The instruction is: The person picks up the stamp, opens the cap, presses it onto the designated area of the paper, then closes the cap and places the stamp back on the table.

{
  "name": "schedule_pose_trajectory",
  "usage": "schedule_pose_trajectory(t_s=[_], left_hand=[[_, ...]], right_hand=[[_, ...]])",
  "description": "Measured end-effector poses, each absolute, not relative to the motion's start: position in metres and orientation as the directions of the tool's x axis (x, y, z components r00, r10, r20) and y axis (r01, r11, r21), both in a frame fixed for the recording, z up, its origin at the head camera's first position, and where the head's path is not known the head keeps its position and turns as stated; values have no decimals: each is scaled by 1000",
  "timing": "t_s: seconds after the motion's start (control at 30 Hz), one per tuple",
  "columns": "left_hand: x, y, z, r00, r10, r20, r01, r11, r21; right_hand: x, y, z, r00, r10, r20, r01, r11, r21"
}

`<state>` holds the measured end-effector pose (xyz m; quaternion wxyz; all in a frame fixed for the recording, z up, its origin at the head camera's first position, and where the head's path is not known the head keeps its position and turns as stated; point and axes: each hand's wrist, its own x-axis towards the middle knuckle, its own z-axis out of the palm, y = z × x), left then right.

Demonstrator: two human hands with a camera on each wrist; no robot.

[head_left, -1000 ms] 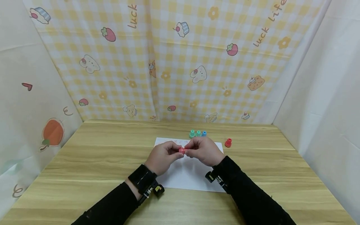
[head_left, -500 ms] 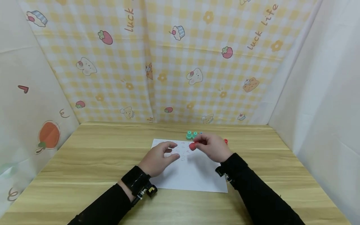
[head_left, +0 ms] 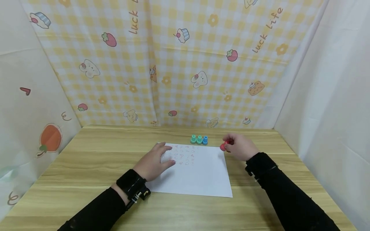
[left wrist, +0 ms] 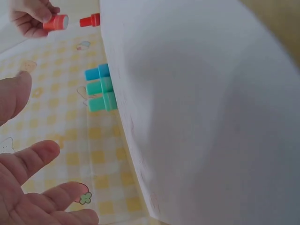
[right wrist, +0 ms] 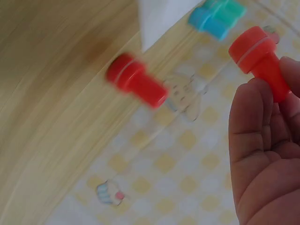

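My right hand (head_left: 242, 147) pinches a red toy stamp (right wrist: 255, 51) by its narrow handle, near the paper's back right corner. A second red stamp (right wrist: 136, 80) stands on the table beside it, mostly hidden behind the hand in the head view. My left hand (head_left: 151, 163) hovers at the left side of the white paper (head_left: 202, 179), fingers spread and nothing in them. Small red prints (head_left: 185, 155) run in rows across the paper's upper part. Two green stamps (head_left: 193, 139) and a blue stamp (head_left: 205, 140) stand in a row just behind the paper.
The wooden table (head_left: 86, 160) extends on both sides of the paper. A yellow checked cloth (head_left: 173, 64) hangs along its back edge, and pale curtains (head_left: 326, 96) flank it. Both wrists wear black straps (head_left: 132, 183) with small cameras.
Both hands were together at the stamp, then parted. My right hand has carried the red stamp right, off the paper's middle, to the other red stamp. My left hand has drawn back left, fingers opening.
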<state>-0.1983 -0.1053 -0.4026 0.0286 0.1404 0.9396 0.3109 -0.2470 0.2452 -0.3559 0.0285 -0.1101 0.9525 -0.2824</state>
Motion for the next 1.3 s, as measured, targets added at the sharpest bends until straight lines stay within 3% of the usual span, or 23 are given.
schedule_pose_trajectory(t_s=[0.5,0.77,1.3], left_hand=[[-202,-111,-398,-970,243,-5,202,818,539],[-203,-111,-398,-974,226,-27,181,839,512],[-204,-111,-399,-973,227,-42,179,855,487]], right_hand=[[-256,266,-369,-969,-238,60,-241,873,-424],[-258,266,-377,-981,-196,-7,-173,882,-439],[-261,263,-383,-977,-212,-8,-192,899,-394]])
